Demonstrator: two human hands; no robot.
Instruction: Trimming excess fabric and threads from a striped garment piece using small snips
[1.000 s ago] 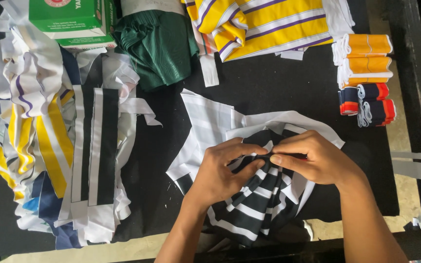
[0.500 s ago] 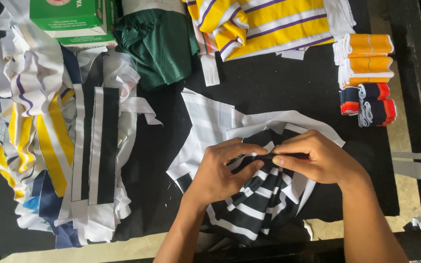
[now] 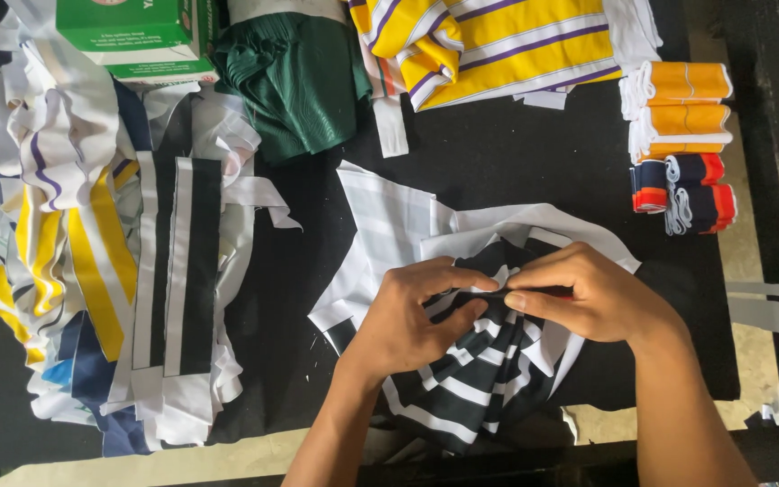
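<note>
A: Centrally, what do the two hands hold?

B: Both grip one black-and-white striped cloth piece (image 3: 462,388). The left hand (image 3: 407,316) has its fingers curled shut on a gathered fold; the right hand (image 3: 588,298) pinches the same fold between thumb and fingertips, just beside the left fingertips.

A: How does the cloth look?

B: Dark ground with narrow white bands, bunched into pleats under the fingers and fanning out below them toward the wrists. A plain white fabric sheet (image 3: 389,225) lies beneath it, showing above and to either side of the knuckles.

A: And the surroundings?

B: All rests on a black table (image 3: 516,153). Well beyond the left hand lies a pile of striped strips (image 3: 92,271) in white, yellow, black and navy. Above the fingers sit a folded green cloth (image 3: 299,81), a green box (image 3: 132,36) and a yellow striped garment (image 3: 498,45). Beyond the right hand, small folded rib bands (image 3: 678,144), orange and navy with red, are stacked.
</note>
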